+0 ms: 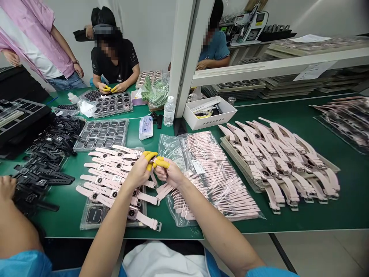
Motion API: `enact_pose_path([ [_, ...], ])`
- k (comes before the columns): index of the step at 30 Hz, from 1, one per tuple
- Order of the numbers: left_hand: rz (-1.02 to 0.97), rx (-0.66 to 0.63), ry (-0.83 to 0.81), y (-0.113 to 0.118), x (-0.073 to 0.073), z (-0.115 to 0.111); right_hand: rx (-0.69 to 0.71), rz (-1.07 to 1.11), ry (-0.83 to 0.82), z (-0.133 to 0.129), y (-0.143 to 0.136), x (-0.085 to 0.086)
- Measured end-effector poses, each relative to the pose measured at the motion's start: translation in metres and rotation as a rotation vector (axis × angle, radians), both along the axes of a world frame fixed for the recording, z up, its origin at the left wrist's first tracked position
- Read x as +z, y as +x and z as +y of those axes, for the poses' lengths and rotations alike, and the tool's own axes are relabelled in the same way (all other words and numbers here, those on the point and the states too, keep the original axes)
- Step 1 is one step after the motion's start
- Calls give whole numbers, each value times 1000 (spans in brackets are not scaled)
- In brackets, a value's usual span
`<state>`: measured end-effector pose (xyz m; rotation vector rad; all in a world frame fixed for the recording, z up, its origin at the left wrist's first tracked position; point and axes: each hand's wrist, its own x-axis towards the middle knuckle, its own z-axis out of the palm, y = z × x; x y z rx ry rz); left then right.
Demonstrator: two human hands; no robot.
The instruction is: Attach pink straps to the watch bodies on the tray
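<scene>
My left hand (139,169) and my right hand (170,172) meet above the right side of a tray, both closed, with yellow covers on several fingertips. They pinch a pink watch strap (153,178); its upper part is hidden behind the fingers, and I cannot see whether a watch case is attached. Below and left of them, pink-strapped smartwatches (111,182) lie in slanting rows over a clear plastic tray (86,221). Close to my right hand is a clear bag (221,177) packed with pink straps.
More pink-strapped watches (276,154) lie over stacked trays at right. Black-strapped watches (43,165) are heaped at left. Behind stand a clear tray (100,134), a tissue pack (146,127), a water bottle (169,111) and a white box (209,120). A co-worker (115,61) sits opposite.
</scene>
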<state>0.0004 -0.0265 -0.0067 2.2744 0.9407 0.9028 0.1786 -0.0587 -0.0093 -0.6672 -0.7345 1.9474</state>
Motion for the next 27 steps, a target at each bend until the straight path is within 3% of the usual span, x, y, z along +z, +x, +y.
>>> enact_pose_path([
  [5, -20, -69, -33, -1, 7, -2, -18, 31, -30, 2, 0, -1],
  [13, 213, 17, 92, 0, 7, -2, 9, -77, -45, 2, 0, -2],
  [19, 43, -56, 51, -1, 13, -3, -12, -132, 59, 0, 2, -1],
  [22, 98, -37, 86, -4, 31, -2, -91, -269, 228, 1, 6, -1],
  [27, 522, 181, 204, -23, 88, 2, -128, -631, 481, 1, 17, -1],
])
